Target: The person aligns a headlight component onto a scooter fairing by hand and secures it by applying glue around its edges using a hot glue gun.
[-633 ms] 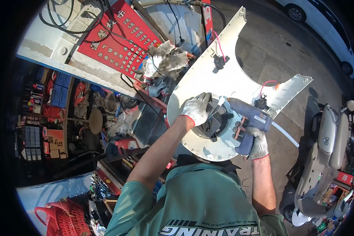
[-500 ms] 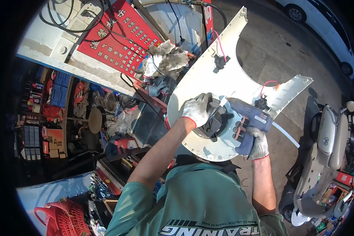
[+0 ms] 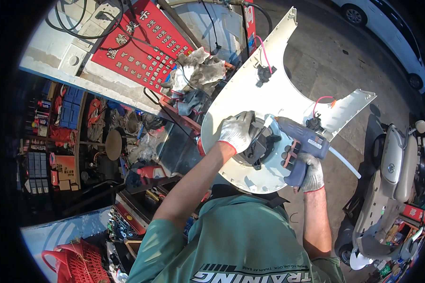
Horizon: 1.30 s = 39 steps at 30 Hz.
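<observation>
A large cream-white plastic scooter panel (image 3: 231, 96) lies in front of me, its inner side up. A round black plastic part (image 3: 257, 150) sits in its near end. My left hand (image 3: 236, 132), in a white knit glove, is closed on the left edge of that part, its fingertips partly hidden. My right hand (image 3: 311, 173), gloved too, is wrapped round the handle of a blue-grey glue gun (image 3: 303, 134). The gun's nozzle points left at the black part's upper edge. A translucent glue stick (image 3: 345, 163) sticks out of its back.
Two black sockets with pink wires, one a socket (image 3: 264, 74), are fixed to the panel. Dirty rags (image 3: 198, 70) lie beyond it. A cluttered shelf (image 3: 80, 141) and red basket (image 3: 78, 262) are at left. A scooter (image 3: 387, 188) stands right, a white car (image 3: 387, 33) far right.
The glue gun and my right hand have shifted very slightly to the right. My left hand stays on the black part, and the panel lies as before.
</observation>
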Each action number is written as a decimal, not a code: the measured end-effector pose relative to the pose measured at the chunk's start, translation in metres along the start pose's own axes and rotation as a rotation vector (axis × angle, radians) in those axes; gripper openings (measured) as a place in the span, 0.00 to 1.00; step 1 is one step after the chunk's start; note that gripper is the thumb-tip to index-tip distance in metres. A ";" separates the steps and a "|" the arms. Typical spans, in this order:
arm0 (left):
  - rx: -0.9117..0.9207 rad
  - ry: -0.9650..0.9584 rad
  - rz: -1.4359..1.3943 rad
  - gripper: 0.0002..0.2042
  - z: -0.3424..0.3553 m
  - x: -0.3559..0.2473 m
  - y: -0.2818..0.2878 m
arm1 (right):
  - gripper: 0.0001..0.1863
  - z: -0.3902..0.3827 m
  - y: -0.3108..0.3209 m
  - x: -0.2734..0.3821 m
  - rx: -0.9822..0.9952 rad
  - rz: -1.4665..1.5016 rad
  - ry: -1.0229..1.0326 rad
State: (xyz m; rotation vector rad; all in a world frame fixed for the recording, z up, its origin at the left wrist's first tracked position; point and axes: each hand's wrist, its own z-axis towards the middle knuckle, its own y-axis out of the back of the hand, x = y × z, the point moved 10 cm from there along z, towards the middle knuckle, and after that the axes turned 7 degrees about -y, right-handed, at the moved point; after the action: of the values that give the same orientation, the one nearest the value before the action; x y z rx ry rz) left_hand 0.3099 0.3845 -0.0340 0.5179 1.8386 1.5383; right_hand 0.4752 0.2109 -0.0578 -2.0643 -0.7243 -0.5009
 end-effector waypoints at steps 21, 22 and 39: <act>-0.019 -0.029 0.047 0.26 0.007 -0.003 -0.002 | 0.30 -0.009 -0.002 -0.002 -0.037 0.006 -0.029; -0.002 -0.008 0.036 0.26 0.007 -0.001 -0.004 | 0.30 -0.009 -0.002 -0.002 -0.037 0.004 -0.029; -0.008 0.062 -0.004 0.22 0.000 0.004 0.003 | 0.31 -0.011 -0.007 0.001 -0.049 -0.043 -0.030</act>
State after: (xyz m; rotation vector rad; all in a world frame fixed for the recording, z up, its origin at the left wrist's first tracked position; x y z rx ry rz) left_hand 0.3068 0.3881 -0.0322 0.4670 1.8780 1.5751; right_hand 0.4705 0.2047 -0.0474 -2.1092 -0.7826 -0.5179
